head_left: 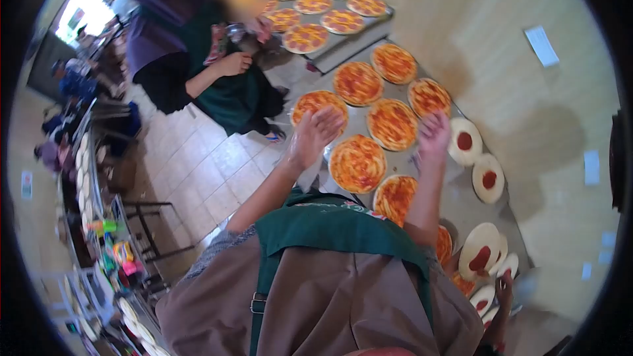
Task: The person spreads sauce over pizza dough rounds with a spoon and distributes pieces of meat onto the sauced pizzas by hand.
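My left hand (318, 133) is held flat with the fingers stretched out, over the near edge of a sauced pizza base (315, 104) at the table's left edge. It holds nothing; whether it touches the base, I cannot tell. My right hand (434, 134) has its fingers curled, just below another sauced pizza base (428, 96). What it grips, if anything, is hidden. Between the hands lie two bases spread with red sauce, a farther base (391, 124) and a nearer base (357, 163).
Plain bases with a sauce blob (465, 148) line the table's wall side. A co-worker's hand (505, 287) is at lower right, beside more bases. At upper left another person (204, 59) stands near a tray of topped pizzas (313, 4). Racks and chairs stand at left.
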Action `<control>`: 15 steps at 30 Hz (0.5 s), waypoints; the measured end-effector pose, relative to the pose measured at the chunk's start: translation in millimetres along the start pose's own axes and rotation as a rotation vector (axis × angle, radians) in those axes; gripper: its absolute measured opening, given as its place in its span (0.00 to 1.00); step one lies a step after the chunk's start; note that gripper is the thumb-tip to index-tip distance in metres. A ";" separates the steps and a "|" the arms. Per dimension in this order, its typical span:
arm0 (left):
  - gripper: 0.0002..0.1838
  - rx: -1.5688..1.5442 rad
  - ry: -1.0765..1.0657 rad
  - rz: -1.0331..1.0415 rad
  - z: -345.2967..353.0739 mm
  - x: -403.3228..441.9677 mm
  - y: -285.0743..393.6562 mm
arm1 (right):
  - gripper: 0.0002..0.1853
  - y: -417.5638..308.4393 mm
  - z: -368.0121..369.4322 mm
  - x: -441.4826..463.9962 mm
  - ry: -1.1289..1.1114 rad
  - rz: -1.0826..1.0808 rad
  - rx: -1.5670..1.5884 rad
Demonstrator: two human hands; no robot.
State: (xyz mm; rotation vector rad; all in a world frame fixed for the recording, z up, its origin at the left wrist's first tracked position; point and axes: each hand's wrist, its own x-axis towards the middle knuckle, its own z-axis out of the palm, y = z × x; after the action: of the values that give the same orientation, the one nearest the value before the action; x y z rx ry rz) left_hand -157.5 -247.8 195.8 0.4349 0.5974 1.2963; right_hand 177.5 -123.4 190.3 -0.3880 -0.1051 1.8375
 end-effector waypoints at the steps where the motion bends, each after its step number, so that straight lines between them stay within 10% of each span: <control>1: 0.35 -0.059 -0.042 -0.033 28.6 17.1 -3.2 | 0.10 21.2 20.4 4.6 -0.122 0.069 0.035; 9: 0.25 -0.673 -0.249 -0.191 49.1 140.4 -23.8 | 0.13 171.3 108.4 40.1 0.095 -0.646 -0.600; 15: 0.19 -0.616 -0.097 -0.397 25.2 194.2 25.6 | 0.17 198.6 121.2 99.0 0.121 -0.713 -0.532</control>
State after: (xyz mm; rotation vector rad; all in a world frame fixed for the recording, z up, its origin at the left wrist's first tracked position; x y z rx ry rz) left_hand -130.5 -52.1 198.7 -0.1283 0.1662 1.0025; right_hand -67.3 -74.4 230.3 -0.7225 -0.5797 1.0578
